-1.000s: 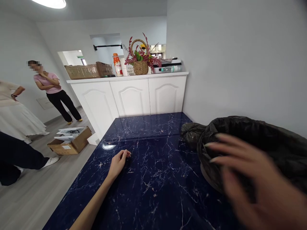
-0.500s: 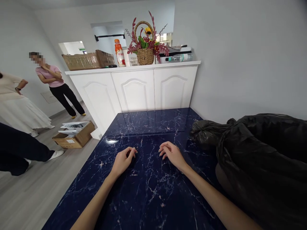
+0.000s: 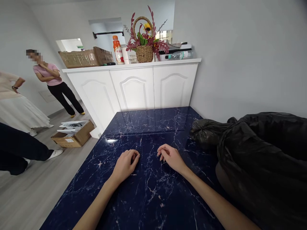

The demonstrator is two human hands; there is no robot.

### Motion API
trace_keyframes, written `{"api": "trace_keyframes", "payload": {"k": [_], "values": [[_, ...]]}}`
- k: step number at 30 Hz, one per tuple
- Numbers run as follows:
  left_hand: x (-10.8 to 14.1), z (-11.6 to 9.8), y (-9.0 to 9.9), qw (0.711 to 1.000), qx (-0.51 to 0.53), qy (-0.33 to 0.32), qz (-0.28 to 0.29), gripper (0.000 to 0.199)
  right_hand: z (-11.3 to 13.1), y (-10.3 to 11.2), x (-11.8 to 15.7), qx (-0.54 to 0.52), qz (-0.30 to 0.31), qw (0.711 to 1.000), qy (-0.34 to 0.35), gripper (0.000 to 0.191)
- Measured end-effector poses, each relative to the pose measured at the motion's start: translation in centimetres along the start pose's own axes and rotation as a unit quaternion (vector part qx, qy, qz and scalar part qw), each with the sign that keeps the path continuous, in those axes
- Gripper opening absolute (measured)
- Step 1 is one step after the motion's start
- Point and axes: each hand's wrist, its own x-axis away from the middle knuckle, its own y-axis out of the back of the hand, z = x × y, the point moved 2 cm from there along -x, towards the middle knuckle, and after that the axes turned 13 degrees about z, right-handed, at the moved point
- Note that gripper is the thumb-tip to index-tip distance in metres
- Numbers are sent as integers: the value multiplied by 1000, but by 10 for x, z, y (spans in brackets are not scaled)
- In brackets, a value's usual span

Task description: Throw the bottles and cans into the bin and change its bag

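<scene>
My left hand rests on the dark blue marble-patterned table, its fingers curled round so that the thumb tip comes close to the fingertips. The hollow inside that curl shows no object. To the right, apart from it, my right hand lies over the same tabletop with its fingers loosely bent and a little apart, holding nothing. A black plastic bag is the nearest thing to my right hand, beyond the right forearm; its knotted end lies on the table.
Behind the table stands a white cabinet bearing a flower basket, an orange-capped bottle, a cardboard box and a clear bottle. On the floor at left is an open carton. Several people stand there, one in pink.
My left hand has turned slightly and shifted a little to the right, showing more of its back. My right hand has dipped slightly. The view has tilted down a little.
</scene>
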Motion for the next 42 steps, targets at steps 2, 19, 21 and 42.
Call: {"api": "trace_keyframes", "payload": {"k": [2, 19, 21, 42], "values": [[0, 0, 0, 1000, -4, 0, 1, 40, 1, 0, 1, 3, -1, 1000, 0, 16], [1, 0, 0, 1000, -12, -3, 3, 40, 6, 0, 4, 16, 8, 1000, -4, 18], [1, 0, -1, 1000, -10, -3, 2, 39, 5, 0, 4, 16, 7, 1000, -2, 17], [0, -1, 0, 1000, -7, -2, -1, 36, 0, 1, 2, 22, 9, 1000, -1, 18]]}}
